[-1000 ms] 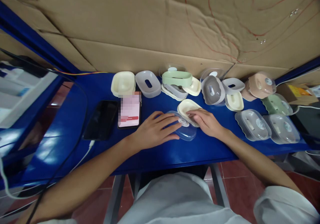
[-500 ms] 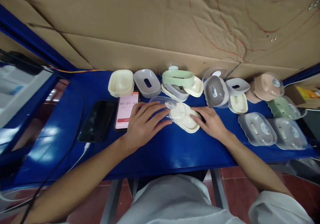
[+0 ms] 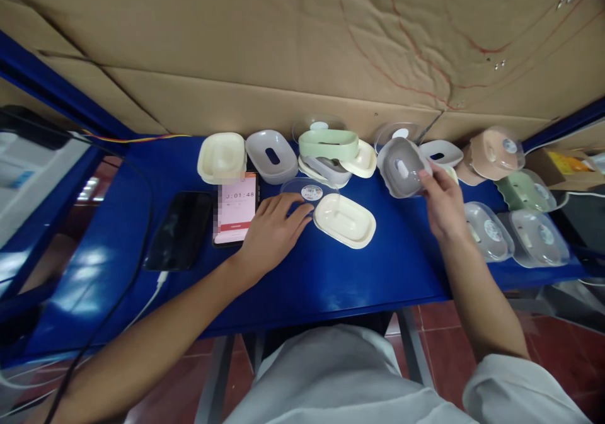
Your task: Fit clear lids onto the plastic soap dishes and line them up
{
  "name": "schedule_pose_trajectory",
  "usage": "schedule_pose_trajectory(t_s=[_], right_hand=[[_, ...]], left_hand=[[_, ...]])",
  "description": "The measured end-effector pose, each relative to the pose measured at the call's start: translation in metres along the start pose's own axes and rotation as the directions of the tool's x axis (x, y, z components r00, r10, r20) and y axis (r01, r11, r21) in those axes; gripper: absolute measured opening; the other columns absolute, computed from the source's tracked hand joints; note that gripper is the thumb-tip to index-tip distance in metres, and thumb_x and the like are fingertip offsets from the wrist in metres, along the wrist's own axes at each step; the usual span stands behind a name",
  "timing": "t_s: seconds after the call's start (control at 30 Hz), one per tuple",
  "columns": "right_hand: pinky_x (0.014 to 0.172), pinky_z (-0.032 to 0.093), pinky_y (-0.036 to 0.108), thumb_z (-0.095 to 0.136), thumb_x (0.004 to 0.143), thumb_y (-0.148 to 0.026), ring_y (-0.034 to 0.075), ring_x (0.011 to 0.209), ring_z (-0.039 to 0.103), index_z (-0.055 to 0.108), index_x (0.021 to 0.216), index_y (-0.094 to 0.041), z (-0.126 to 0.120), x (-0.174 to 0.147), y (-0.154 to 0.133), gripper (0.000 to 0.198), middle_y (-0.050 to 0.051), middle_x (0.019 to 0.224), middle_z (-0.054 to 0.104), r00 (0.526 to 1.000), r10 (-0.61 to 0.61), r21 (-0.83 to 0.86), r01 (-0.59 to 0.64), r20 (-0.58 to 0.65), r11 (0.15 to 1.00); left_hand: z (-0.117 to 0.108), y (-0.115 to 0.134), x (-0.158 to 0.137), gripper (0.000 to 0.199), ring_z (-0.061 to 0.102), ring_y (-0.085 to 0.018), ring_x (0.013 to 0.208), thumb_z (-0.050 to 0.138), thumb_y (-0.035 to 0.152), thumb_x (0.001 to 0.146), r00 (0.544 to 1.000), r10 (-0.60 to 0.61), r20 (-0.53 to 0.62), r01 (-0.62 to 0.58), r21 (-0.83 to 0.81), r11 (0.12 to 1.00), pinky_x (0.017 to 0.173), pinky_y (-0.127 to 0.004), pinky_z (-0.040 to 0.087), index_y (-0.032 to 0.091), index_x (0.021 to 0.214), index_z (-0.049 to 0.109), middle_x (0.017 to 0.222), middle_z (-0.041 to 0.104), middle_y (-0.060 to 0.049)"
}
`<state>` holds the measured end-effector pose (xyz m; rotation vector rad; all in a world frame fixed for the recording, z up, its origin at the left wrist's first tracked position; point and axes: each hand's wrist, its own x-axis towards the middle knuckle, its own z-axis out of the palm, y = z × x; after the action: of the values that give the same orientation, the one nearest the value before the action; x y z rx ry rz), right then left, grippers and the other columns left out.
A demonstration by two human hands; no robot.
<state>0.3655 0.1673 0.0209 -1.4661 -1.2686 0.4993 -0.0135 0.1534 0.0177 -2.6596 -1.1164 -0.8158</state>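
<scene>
My right hand [image 3: 444, 200] grips the rim of a grey scalloped soap dish bowl [image 3: 403, 171], thumb and fingers at its right side. The bowl is tilted, with a small pale patch inside. My left hand [image 3: 274, 225] is at a clear oval lid [image 3: 312, 192] with a round white label, its fingers curled close together at the lid's near left edge. The exact contact there is hard to see. Just right of that hand, a cream oval tray [image 3: 347, 221] lies flat on the blue table [image 3: 321, 285], partly overlapped by the lid.
Along the back stand a cream dish [image 3: 222, 156], a lilac slotted dish [image 3: 273, 159] and a green ring [image 3: 328, 143] stacked on trays. Lidded grey boxes [image 3: 489, 232] and peach pieces [image 3: 496, 153] are at right. A timer phone [image 3: 236, 213] and dark phone [image 3: 178, 230] lie left.
My right hand has left the cream tray, moved right and taken hold of the grey bowl. My left hand stays by the clear lid, its fingers drawn closer together.
</scene>
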Motion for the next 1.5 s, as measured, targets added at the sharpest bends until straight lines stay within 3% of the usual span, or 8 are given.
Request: schedule_pose_trajectory(t_s=[0.13,0.27,0.4,0.6,0.73,1.07,1.23,1.5], right_hand=[[0.102,0.058,0.050,0.076,0.096,-0.051,0.031,0.120,0.070,0.066,0.132,-0.028,-0.003,-0.016,-0.022,0.044,0.010,0.129,0.072,0.962,-0.264,-0.030,0.262,-0.076,0.965],[0.090,0.057,0.048,0.082,0.090,-0.040,0.031,0.105,0.071,0.063,0.131,-0.029,0.003,-0.044,-0.049,0.046,0.010,0.118,0.074,0.791,-0.529,-0.229,0.601,0.306,0.766],[0.085,0.052,0.046,0.075,0.091,-0.031,0.028,0.093,0.069,0.057,0.126,-0.029,0.008,-0.058,-0.064,0.039,0.006,0.106,0.073,0.595,-0.480,-0.169,0.724,0.644,0.669],[0.092,0.047,0.046,0.069,0.082,-0.014,0.028,0.103,0.064,0.051,0.115,-0.027,0.002,-0.063,-0.076,0.039,0.007,0.109,0.068,0.471,-0.293,-0.122,0.672,0.832,0.731],[0.100,0.047,0.048,0.070,0.085,-0.014,0.030,0.115,0.063,0.055,0.118,-0.025,0.009,-0.075,-0.079,0.038,0.009,0.120,0.069,0.381,-0.233,-0.102,0.682,0.895,0.724],[0.109,0.045,0.051,0.059,0.109,-0.033,0.032,0.132,0.061,0.061,0.142,-0.022,0.028,-0.084,-0.058,0.035,0.015,0.147,0.067,0.332,-0.373,-0.086,0.835,0.867,0.543],[0.111,0.039,0.053,0.059,0.107,-0.025,0.032,0.134,0.063,0.063,0.138,-0.025,0.019,-0.067,-0.052,0.032,0.011,0.150,0.067,0.389,-0.367,-0.113,0.801,0.845,0.588],[0.114,0.035,0.056,0.064,0.102,-0.025,0.032,0.134,0.066,0.068,0.129,-0.030,0.000,-0.043,-0.051,0.028,0.008,0.146,0.069,0.515,-0.268,-0.211,0.692,0.814,0.690]], left_hand=[[-0.006,0.011,-0.003,0.040,0.064,-0.033,0.133,0.058,0.002,0.099,0.980,0.187,0.064,-0.185,-0.036,0.982,0.110,-0.051,0.051,0.020,0.132,0.072,0.142,0.069,-0.017],[-0.008,0.025,-0.010,0.037,0.060,-0.031,0.137,0.064,0.006,0.100,0.936,0.300,0.183,-0.281,-0.124,0.952,0.119,-0.054,0.044,0.023,0.132,0.072,0.149,0.067,-0.015],[-0.007,0.030,-0.016,0.035,0.061,-0.028,0.134,0.067,0.011,0.102,0.919,0.363,0.157,-0.335,-0.181,0.925,0.119,-0.052,0.042,0.026,0.134,0.070,0.141,0.071,-0.011],[-0.013,0.025,-0.010,0.038,0.064,-0.026,0.130,0.069,0.011,0.101,0.972,0.236,-0.011,-0.236,-0.135,0.962,0.116,-0.047,0.044,0.029,0.135,0.068,0.138,0.072,-0.010],[-0.013,0.023,-0.005,0.024,0.063,-0.026,0.135,0.069,0.021,0.104,0.960,0.276,0.052,-0.264,-0.163,0.951,0.121,-0.047,0.039,0.025,0.127,0.071,0.143,0.070,-0.010],[-0.017,0.010,0.001,0.030,0.066,-0.030,0.133,0.065,0.015,0.097,0.946,0.284,0.152,-0.247,-0.227,0.942,0.123,-0.057,0.041,0.025,0.124,0.071,0.136,0.073,-0.011],[-0.029,-0.007,0.003,0.057,0.048,-0.049,0.153,0.064,0.010,0.078,0.957,0.035,0.288,-0.012,-0.082,0.997,0.120,-0.071,0.041,0.015,0.134,0.066,0.163,0.052,-0.026],[-0.026,-0.005,0.000,0.053,0.054,-0.040,0.146,0.057,0.016,0.098,0.935,0.068,0.348,0.003,-0.199,0.980,0.109,-0.062,0.050,0.029,0.149,0.062,0.162,0.055,-0.015]])
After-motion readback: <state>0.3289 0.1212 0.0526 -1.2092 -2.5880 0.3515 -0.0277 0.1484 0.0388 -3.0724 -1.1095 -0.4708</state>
